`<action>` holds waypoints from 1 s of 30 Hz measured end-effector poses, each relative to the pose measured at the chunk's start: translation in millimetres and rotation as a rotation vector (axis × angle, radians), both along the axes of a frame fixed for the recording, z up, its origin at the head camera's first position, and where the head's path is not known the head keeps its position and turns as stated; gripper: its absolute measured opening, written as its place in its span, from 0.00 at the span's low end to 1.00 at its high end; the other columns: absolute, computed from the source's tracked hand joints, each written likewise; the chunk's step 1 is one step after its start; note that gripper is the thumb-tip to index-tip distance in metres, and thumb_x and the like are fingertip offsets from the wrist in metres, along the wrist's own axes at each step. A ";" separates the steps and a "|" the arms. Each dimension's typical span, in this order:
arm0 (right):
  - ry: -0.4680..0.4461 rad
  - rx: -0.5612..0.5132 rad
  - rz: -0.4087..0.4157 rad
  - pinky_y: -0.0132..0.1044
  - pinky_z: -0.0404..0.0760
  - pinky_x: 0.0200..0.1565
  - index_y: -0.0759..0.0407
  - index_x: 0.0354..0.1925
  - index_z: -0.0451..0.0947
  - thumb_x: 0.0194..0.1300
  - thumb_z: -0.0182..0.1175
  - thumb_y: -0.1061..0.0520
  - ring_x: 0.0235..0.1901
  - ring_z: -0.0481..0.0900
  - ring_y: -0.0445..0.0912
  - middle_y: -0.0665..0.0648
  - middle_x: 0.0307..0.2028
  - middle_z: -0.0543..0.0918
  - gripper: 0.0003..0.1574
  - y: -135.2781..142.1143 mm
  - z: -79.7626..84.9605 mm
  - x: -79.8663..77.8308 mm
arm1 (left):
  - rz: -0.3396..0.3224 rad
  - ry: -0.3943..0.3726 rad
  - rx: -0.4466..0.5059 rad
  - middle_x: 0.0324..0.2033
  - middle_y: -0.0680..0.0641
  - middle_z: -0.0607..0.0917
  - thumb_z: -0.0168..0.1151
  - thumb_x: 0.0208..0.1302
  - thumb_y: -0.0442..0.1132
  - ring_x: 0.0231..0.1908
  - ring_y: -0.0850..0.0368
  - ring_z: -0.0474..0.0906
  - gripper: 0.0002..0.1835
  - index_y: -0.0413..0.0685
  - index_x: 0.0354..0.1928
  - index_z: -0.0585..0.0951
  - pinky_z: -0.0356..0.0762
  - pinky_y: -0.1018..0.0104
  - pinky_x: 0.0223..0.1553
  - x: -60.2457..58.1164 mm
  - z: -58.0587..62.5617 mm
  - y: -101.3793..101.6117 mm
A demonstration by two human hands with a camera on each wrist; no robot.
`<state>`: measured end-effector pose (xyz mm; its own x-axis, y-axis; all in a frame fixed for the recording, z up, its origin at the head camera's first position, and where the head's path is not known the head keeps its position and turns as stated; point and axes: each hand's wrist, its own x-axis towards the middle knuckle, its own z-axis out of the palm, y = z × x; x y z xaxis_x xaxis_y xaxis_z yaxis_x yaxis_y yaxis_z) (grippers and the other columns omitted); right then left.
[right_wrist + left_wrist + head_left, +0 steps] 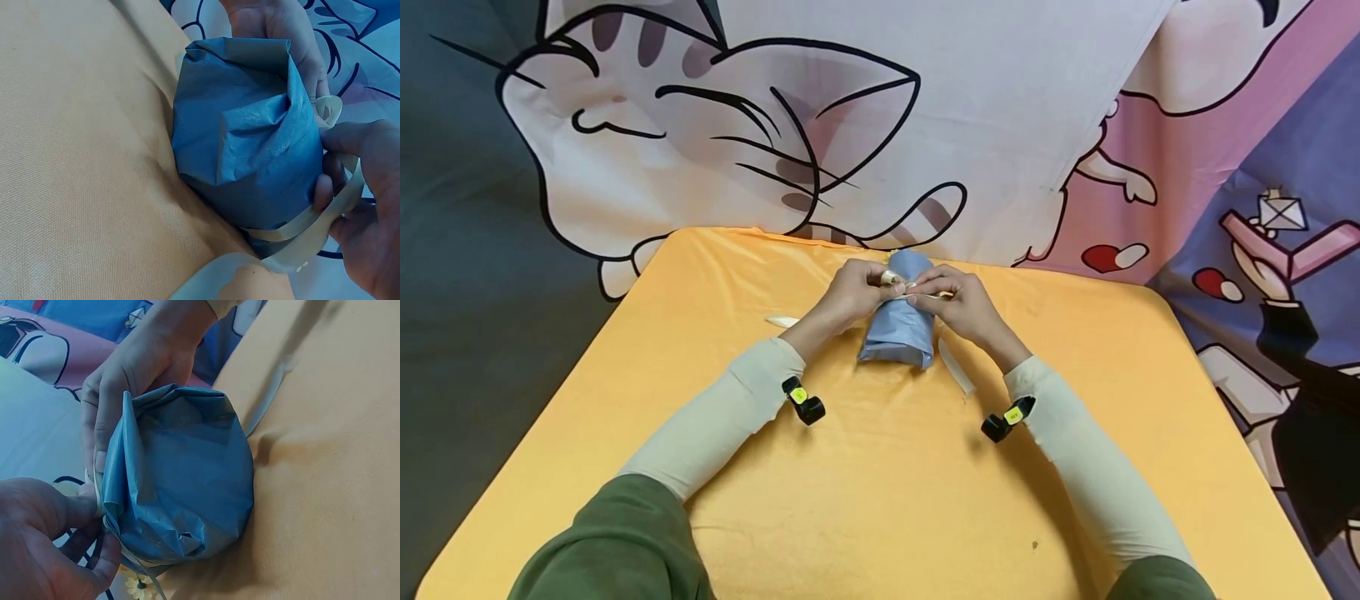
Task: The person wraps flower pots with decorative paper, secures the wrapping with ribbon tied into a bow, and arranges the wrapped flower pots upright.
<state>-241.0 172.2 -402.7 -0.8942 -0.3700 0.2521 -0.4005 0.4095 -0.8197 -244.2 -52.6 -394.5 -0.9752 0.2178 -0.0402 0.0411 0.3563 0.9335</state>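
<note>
A bundle wrapped in blue paper (898, 329) lies on the orange-covered table, its folded end towards me. A cream ribbon (340, 212) runs round its middle, and a small loop of it stands up between the hands in the right wrist view. My left hand (853, 293) pinches the ribbon on top of the bundle with thumb and fingers. From the other side my right hand (961, 307) pinches the ribbon too, fingertips close to the left ones. Beside the wrapper, a small yellow flower (140, 587) shows in the left wrist view.
One ribbon tail (957, 367) trails on the orange cloth (880, 483) to the right of the bundle; another pale end (782, 321) lies left, partly behind the left forearm. A cat-print curtain (1000, 125) hangs right behind the table's far edge.
</note>
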 end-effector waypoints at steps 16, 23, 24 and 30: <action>-0.019 0.177 -0.156 0.41 0.77 0.41 0.55 0.52 0.80 0.82 0.64 0.56 0.37 0.79 0.49 0.55 0.40 0.83 0.05 -31.4 10.0 3.0 | 0.035 0.115 -0.071 0.48 0.45 0.90 0.72 0.81 0.41 0.42 0.55 0.81 0.05 0.47 0.46 0.88 0.79 0.66 0.41 5.6 0.7 4.4; 0.112 0.287 -0.138 0.43 0.71 0.36 0.58 0.53 0.74 0.86 0.54 0.59 0.31 0.74 0.51 0.57 0.35 0.78 0.04 -37.0 4.0 2.6 | 0.045 0.149 -0.073 0.52 0.45 0.92 0.71 0.81 0.39 0.43 0.56 0.82 0.03 0.48 0.48 0.88 0.79 0.66 0.42 6.1 -3.1 5.9; 0.128 0.311 -0.134 0.44 0.71 0.36 0.59 0.53 0.74 0.87 0.53 0.58 0.31 0.74 0.52 0.57 0.35 0.77 0.05 -38.1 4.2 2.7 | 0.045 0.153 -0.070 0.52 0.45 0.92 0.71 0.81 0.38 0.42 0.56 0.81 0.03 0.47 0.49 0.88 0.78 0.66 0.41 6.0 -4.0 5.8; 0.195 0.442 -0.141 0.48 0.75 0.37 0.58 0.56 0.72 0.90 0.50 0.57 0.34 0.77 0.54 0.59 0.39 0.79 0.07 -44.3 4.6 2.8 | 0.051 0.177 -0.041 0.52 0.46 0.91 0.70 0.81 0.38 0.42 0.55 0.80 0.01 0.50 0.48 0.87 0.77 0.63 0.44 7.0 -8.6 4.2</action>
